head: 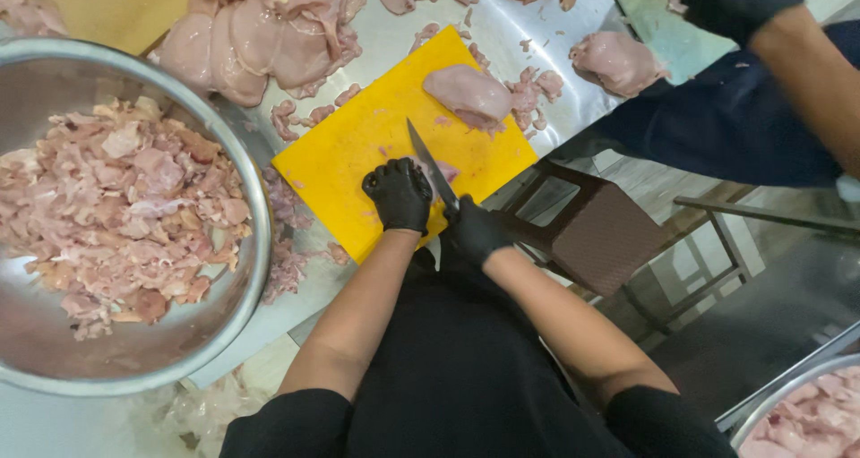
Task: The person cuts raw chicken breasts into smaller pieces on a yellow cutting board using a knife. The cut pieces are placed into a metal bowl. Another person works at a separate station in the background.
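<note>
Black gloves cover both our hands at the near edge of the yellow cutting board (358,145). Our right hand (475,232) is clenched around the handle of a knife (430,167), whose blade runs up and slightly left from the fingers, its long axis pointing away from us. Our left hand (399,194) lies just beside the blade on its left, fingers curled down; a small pink scrap of chicken (448,171) shows at the blade's right side, and we cannot tell whether the left fingers pin more meat beneath them, since the glove hides it. A whole chicken breast (470,95) lies beyond the knife tip, up and to the right of our fingers, nearer the right hand, its long axis crosswise to the blade.

Well off to the left of our left fingers sits a steel bowl (260,243) full of cut chicken pieces. A pile of raw breasts (260,37) lies beyond the board. Another person's gloved hand (730,1) is at the far right, cut off by the frame's edge.
</note>
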